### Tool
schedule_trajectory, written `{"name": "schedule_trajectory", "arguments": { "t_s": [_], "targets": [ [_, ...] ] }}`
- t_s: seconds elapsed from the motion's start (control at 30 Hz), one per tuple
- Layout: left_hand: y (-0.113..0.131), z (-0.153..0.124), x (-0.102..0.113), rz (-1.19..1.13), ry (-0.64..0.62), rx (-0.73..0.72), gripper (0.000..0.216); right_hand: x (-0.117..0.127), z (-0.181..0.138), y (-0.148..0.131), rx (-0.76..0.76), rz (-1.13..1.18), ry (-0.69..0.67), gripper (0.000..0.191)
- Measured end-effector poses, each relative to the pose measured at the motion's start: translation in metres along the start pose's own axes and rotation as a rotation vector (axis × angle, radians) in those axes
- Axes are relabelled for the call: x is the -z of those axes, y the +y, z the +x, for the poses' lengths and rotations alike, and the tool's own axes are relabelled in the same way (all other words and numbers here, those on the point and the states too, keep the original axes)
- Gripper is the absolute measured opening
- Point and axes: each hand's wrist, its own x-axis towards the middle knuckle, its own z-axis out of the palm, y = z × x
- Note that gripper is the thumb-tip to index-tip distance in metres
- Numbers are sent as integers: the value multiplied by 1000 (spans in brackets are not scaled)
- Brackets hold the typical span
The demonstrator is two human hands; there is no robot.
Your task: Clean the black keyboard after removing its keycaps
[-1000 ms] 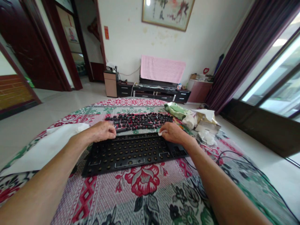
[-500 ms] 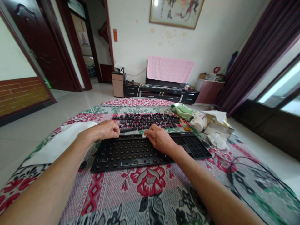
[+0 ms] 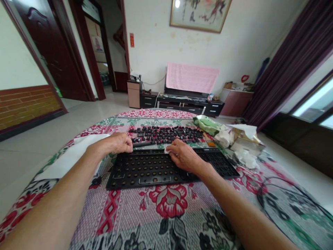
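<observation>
A black keyboard with its keycaps off lies on the flowered tablecloth, rows of small round holes showing. My left hand is closed at its upper left edge, fingertips pinching the rim. Further right, my right hand presses a small wad of white tissue against the top strip of the keyboard. The fingers are bent around the tissue, so most of it is hidden. Just beyond the keyboard lie a long black bar and many loose black keycaps in a wide patch.
A white sheet lies under my left forearm. To the right are a green package, a brush, crumpled tissue and an opened box. A black cable loops at the right of the table.
The view has turned slightly left, so the scene sits further right. My right hand stays on the top strip with the tissue; my left hand has shifted slightly left along the keyboard's edge.
</observation>
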Motion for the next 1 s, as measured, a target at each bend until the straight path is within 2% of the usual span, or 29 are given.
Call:
{"name": "schedule_trajectory", "arguments": {
  "t_s": [0.23, 0.57, 0.7, 0.87, 1.0],
  "targets": [
    [-8, 1, -3, -130, -35, 5, 20, 5, 0, 0, 33, 31, -42, 24],
    [-14, 5, -7, -154, -30, 6, 21, 2, 1, 3, 17, 57, -30, 28],
    [-13, 5, -6, -155, -49, 5, 22, -3, 2, 11, -15, 139, 22, 30],
    [-5, 1, -2, -89, -43, 4, 20, -6, 4, 12, -93, 222, 93, 21],
    [-5, 1, -2, -77, -37, 6, 21, -4, 6, 6, -71, 229, 83, 16]
  ]
}}
